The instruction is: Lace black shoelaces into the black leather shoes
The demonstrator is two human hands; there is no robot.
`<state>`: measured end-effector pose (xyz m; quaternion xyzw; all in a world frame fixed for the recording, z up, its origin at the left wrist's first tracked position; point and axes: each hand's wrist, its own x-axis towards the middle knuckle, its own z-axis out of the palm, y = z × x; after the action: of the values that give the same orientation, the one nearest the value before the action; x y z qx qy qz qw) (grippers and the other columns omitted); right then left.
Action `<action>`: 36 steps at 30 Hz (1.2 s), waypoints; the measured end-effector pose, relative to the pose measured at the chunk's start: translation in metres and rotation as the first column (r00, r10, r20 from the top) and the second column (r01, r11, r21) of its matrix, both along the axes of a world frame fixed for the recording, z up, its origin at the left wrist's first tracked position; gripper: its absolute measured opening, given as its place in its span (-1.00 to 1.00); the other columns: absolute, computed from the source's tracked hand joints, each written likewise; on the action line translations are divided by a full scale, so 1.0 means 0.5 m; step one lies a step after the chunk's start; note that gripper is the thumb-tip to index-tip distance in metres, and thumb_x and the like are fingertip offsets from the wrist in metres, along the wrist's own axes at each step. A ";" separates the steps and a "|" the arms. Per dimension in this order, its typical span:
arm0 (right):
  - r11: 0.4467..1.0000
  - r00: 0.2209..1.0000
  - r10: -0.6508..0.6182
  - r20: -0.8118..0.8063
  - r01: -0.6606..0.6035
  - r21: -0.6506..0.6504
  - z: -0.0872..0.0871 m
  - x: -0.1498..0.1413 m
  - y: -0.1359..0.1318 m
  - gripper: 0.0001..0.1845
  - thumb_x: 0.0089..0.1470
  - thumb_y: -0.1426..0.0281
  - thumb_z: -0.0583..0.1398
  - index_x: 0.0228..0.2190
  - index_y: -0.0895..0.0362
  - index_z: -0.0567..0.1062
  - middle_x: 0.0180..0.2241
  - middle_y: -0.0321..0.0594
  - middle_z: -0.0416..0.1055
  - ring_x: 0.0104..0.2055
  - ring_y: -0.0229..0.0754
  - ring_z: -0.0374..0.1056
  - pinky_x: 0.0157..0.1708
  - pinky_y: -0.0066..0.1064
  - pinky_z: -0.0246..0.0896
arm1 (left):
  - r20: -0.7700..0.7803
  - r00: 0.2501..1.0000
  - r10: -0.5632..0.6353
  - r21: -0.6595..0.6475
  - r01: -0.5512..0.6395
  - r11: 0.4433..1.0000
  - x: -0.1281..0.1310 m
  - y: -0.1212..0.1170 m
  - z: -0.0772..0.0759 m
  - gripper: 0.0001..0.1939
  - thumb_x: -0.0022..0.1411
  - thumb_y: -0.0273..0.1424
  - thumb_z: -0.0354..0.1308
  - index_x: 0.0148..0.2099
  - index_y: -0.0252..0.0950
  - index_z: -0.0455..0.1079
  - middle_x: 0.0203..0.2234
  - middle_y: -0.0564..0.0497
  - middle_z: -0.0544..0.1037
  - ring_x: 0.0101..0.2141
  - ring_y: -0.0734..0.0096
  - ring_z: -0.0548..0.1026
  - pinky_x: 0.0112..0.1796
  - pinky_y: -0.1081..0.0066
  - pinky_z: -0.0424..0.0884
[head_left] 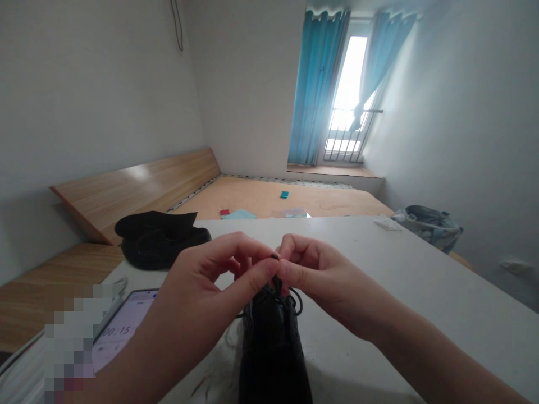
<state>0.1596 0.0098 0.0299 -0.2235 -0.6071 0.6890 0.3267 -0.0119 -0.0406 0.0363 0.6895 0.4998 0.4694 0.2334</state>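
Observation:
A black lace-up shoe [273,342] stands on the white table [421,292] right in front of me, its toe pointing toward me. Both hands meet just above its laces. My left hand [219,275] pinches a black lace [275,257] between thumb and forefinger. My right hand [307,269] is closed on the same lace from the other side, its fingers curled. Loops of lace [297,300] hang below the right hand. The lace ends inside the fingers are hidden.
A phone [122,331] with a lit screen lies at the left of the table. A second black shoe [158,238] sits at the far left corner. Behind are a bare wooden bed frame [269,196], a blue bag [427,224] and a curtained window.

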 end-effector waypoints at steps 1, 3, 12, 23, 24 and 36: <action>0.999 0.999 0.033 0.006 -0.033 0.039 -0.002 -0.001 0.000 -0.68 0.02 0.20 0.35 -0.43 0.15 0.39 -0.47 -0.39 0.36 -0.39 -0.35 0.25 -0.32 -0.50 0.16 | 0.012 1.000 -0.012 0.000 0.012 1.000 0.000 0.000 0.000 -0.85 0.22 -0.30 0.19 -0.39 -0.20 0.50 -0.55 0.16 0.50 -0.49 0.47 0.43 -0.43 0.47 0.33; 0.979 0.988 0.150 0.026 -0.152 0.135 0.000 0.000 -0.003 -0.69 0.19 0.17 0.19 -0.42 0.16 0.40 -0.45 -0.35 0.35 -0.33 -0.32 0.28 -0.16 -0.43 0.20 | 0.033 0.999 -0.015 0.017 0.015 1.000 -0.001 -0.002 0.000 -0.86 0.20 -0.32 0.19 -0.41 -0.20 0.46 -0.57 0.17 0.43 -0.50 0.48 0.40 -0.43 0.47 0.32; 0.544 0.797 -0.424 0.430 -0.155 0.825 0.055 0.054 -0.022 -0.70 0.32 0.37 -0.01 -0.46 0.11 0.33 -0.51 -0.34 0.28 -0.48 -0.29 0.18 -0.48 -0.43 -0.04 | -0.282 0.953 -0.108 -0.221 0.045 0.974 -0.011 0.042 -0.035 -0.70 0.37 -0.24 -0.09 -0.02 -0.16 0.41 -0.27 0.08 0.55 -0.26 0.31 0.46 -0.25 0.35 0.34; 0.588 0.551 -0.325 0.769 -0.519 0.621 0.050 0.053 -0.031 -0.70 0.32 0.36 -0.02 -0.39 0.10 0.43 -0.48 -0.28 0.45 -0.43 -0.22 0.33 -0.46 -0.42 0.00 | -0.492 0.834 -0.249 -0.285 0.116 0.952 0.002 0.053 -0.086 -0.87 0.15 -0.39 0.07 -0.29 -0.23 0.44 -0.35 0.03 0.52 -0.27 0.26 0.44 -0.26 0.34 0.30; 0.607 0.565 -0.304 0.767 -0.505 0.613 0.051 0.054 -0.030 -0.71 0.31 0.37 -0.02 -0.38 0.10 0.43 -0.46 -0.27 0.45 -0.41 -0.22 0.33 -0.43 -0.42 0.02 | -0.485 0.839 -0.247 -0.294 0.110 0.949 0.005 0.054 -0.088 -0.89 0.14 -0.39 0.08 -0.31 -0.24 0.43 -0.37 0.03 0.53 -0.29 0.27 0.44 -0.29 0.35 0.30; 0.649 0.652 0.126 0.748 -0.624 0.435 0.058 0.036 -0.025 -0.74 0.26 0.47 0.06 -0.45 0.13 0.46 -0.49 -0.39 0.39 -0.42 -0.35 0.30 -0.37 -0.56 0.15 | -0.424 0.844 -0.328 -0.320 0.199 0.926 0.011 0.053 -0.080 -0.83 0.17 -0.45 0.02 -0.26 -0.23 0.44 -0.29 0.04 0.55 -0.22 0.29 0.46 -0.18 0.36 0.36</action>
<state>0.1773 -0.0026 0.0587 -0.1781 -0.9170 0.3565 -0.0155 -0.0067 -0.0139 -0.0036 0.8075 0.4989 0.1807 0.2576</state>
